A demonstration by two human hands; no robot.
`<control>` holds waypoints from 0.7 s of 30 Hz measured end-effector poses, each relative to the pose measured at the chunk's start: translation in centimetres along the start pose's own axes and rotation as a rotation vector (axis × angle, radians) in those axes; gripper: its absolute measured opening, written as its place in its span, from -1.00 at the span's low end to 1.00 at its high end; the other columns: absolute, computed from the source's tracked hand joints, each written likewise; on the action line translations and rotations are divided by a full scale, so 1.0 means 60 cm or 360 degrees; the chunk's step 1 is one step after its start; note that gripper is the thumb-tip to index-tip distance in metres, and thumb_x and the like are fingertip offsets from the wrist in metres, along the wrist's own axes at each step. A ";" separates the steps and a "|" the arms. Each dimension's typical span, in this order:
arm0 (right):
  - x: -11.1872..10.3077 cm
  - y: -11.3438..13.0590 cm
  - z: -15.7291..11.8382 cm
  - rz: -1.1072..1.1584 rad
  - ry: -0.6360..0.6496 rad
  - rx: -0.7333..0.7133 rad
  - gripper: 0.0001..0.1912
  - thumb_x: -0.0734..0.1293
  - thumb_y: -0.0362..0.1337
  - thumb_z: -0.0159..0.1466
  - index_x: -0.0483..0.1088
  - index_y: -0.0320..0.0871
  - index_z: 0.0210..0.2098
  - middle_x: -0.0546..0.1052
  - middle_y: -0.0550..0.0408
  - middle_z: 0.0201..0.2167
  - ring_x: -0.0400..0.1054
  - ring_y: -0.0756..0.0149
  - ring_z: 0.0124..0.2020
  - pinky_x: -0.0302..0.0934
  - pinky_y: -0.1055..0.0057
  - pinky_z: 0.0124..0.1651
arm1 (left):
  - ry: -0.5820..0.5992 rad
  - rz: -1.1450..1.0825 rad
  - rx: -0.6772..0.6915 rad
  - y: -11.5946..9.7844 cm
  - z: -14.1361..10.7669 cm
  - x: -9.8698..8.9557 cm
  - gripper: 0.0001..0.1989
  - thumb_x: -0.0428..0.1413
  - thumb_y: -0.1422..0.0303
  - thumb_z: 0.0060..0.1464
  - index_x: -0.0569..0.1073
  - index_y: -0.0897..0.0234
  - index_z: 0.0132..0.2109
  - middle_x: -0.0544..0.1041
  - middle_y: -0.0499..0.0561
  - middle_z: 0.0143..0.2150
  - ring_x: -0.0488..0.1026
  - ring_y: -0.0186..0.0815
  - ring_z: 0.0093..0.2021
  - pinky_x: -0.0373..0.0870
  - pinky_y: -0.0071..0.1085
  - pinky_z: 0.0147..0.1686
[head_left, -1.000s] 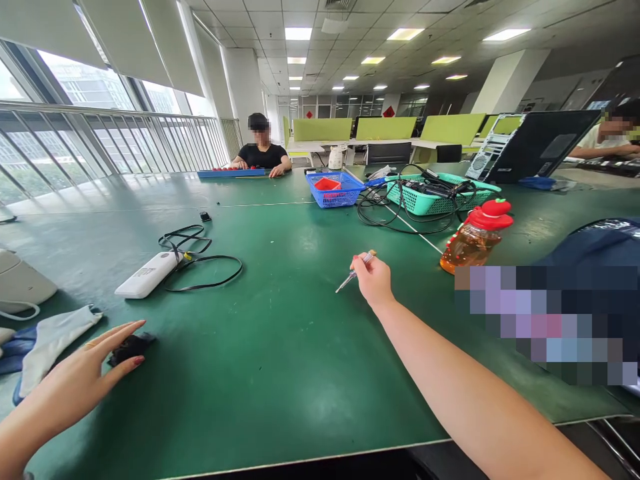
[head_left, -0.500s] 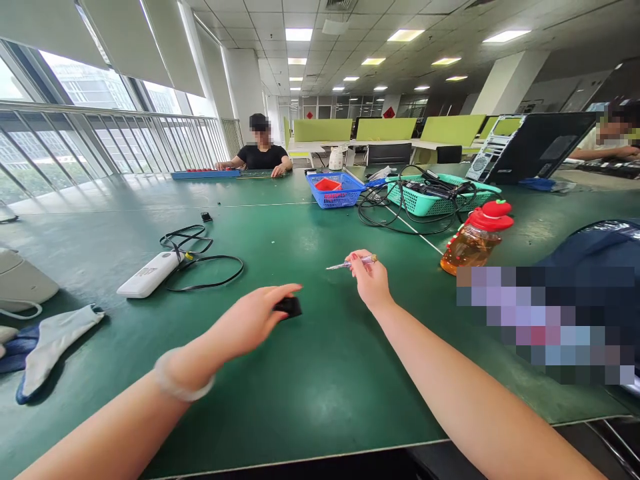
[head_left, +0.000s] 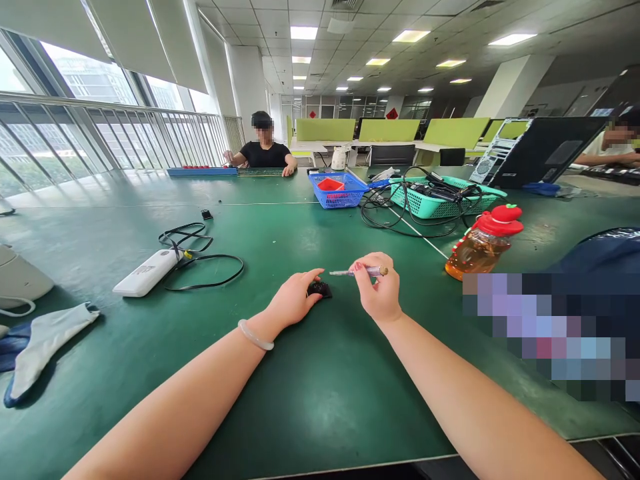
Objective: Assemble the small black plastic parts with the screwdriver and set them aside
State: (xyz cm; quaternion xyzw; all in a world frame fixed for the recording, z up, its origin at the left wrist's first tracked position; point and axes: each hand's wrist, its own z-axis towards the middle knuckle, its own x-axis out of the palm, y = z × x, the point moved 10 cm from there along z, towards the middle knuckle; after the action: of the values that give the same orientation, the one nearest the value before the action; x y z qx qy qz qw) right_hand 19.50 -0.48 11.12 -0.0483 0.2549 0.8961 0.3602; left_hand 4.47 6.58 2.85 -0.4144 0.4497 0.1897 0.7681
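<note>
My left hand (head_left: 291, 298) rests low over the green table, its thumb and fingers closed round the sides of a small black block-like part (head_left: 320, 289). What the part is I cannot make out, and its left end is hidden by the fingers. Just to the right, my right hand (head_left: 380, 291) grips a slim screwdriver (head_left: 369, 271) with a clear purplish handle. The screwdriver lies nearly level, its metal tip pointing left, a little above the black part and seemingly apart from it.
A white power bank (head_left: 147, 273) with a black cable (head_left: 227, 287) lies left, beyond a glove (head_left: 47, 347). Farther back are a blue basket (head_left: 340, 197) and a green basket (head_left: 425, 205) of cables. A red-lidded bottle (head_left: 483, 247) stands right. Another person (head_left: 265, 153) sits opposite.
My left hand has moved right and slightly up the table with the black part, closer to the screwdriver. The right hand has turned, and the screwdriver lies more level.
</note>
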 end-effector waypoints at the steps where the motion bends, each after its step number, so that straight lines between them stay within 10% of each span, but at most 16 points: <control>1: 0.003 0.007 0.000 0.0033 0.0047 -0.0018 -0.71 0.18 -0.24 0.31 0.34 -0.06 -0.52 0.47 0.12 -0.57 0.33 0.23 -0.40 0.18 0.15 -0.07 | 0.0001 -0.0007 -0.0016 0.005 0.001 0.001 -0.44 0.16 0.39 0.10 0.29 0.20 0.25 0.54 0.08 0.08 0.42 -0.12 0.12 0.33 -0.14 0.19; 8: 0.061 0.034 -0.017 0.0098 0.0554 -0.0129 -0.80 0.20 -0.30 0.23 0.33 -0.07 -0.51 0.47 0.18 -0.56 0.35 0.27 -0.38 0.02 0.10 0.14 | 0.0019 -0.0022 -0.0074 0.018 0.007 0.003 -0.58 0.19 0.30 0.07 0.47 0.19 0.11 0.59 0.07 0.00 0.43 -0.11 0.07 0.33 -0.14 0.16; 21: 0.064 0.087 -0.025 0.0018 0.0670 -0.0570 -0.90 0.23 -0.38 0.22 0.30 -0.07 -0.41 0.46 0.20 -0.52 0.31 0.30 -0.36 0.01 0.10 0.13 | 0.0061 -0.0062 -0.0080 0.018 0.003 0.004 -0.60 0.17 0.28 0.09 0.50 0.14 0.10 0.59 0.06 0.03 0.44 -0.11 0.07 0.34 -0.17 0.14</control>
State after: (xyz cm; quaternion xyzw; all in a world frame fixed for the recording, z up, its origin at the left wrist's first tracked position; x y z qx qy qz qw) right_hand 13.04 -2.05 11.01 -0.2949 0.1618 0.8991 0.2800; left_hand 3.97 7.33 2.21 -0.4459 0.4512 0.1779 0.7523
